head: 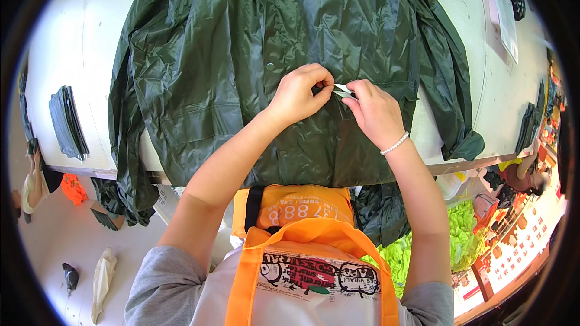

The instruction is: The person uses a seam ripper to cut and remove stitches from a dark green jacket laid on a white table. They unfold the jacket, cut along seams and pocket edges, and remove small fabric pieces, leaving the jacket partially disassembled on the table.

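Observation:
A dark green waterproof jacket (pixel 199 77) with snap buttons lies spread across a white table, its sleeves out to both sides and its hem over the near edge. Above its lower front, my left hand (pixel 306 93) pinches one end of a small white slip (pixel 343 90) between thumb and forefinger. My right hand (pixel 374 106), with a beaded bracelet at the wrist, holds the slip's other side. Part of the slip is hidden by my fingers, so I cannot tell whether it is attached to the jacket.
Folded dark green garments (pixel 68 122) are stacked on the table at the left, more (pixel 529 122) at the right. A clear sheet (pixel 505 22) lies at the upper right. Yellow-green fabric (pixel 464 231) is heaped below the table. Other people (pixel 521 174) are at both sides.

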Demonstrator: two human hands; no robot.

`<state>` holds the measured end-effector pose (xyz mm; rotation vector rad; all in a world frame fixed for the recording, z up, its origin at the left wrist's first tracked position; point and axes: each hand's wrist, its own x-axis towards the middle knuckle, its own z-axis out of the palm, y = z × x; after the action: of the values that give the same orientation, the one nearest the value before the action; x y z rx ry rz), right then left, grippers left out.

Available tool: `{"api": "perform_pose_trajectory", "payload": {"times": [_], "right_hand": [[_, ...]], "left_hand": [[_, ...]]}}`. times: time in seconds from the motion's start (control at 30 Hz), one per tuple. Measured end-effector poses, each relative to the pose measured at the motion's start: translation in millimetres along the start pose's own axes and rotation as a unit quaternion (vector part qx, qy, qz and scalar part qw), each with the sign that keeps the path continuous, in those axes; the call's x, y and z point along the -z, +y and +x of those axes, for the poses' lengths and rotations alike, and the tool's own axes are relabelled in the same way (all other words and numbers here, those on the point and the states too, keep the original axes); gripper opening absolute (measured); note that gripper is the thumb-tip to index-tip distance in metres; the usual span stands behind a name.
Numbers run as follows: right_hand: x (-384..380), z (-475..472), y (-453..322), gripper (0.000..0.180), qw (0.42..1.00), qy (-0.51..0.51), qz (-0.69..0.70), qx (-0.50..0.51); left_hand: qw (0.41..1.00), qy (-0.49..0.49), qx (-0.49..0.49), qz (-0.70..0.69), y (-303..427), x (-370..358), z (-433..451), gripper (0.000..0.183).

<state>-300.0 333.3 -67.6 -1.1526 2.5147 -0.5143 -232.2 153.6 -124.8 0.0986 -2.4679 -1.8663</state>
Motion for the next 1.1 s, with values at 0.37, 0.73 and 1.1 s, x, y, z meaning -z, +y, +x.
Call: {"api": "perform_pose_trajectory", "payload": {"times": [0.37, 0.73, 1.1], "right_hand": [[-3.5, -0.4, 4.6, 0.018, 0.996, 0.042, -0.048, 0.064], [-7.2, -8.0, 22.1, 0.027, 0.999, -0.006, 0.046, 0.017], [41.5, -0.3, 176.1, 0.025, 0.964, 0.007, 0.263, -0.032]], "left_hand": [[0.999, -0.012, 0.039, -0.033, 1.5, 0.2, 2.3, 0.007], [0.994, -0.012, 0.109, 0.006, 3.8, -2.7, 4.6, 0.008], [0.816, -0.056, 0.367, 0.443, 89.5, -36.1, -153.9, 0.016]]}}
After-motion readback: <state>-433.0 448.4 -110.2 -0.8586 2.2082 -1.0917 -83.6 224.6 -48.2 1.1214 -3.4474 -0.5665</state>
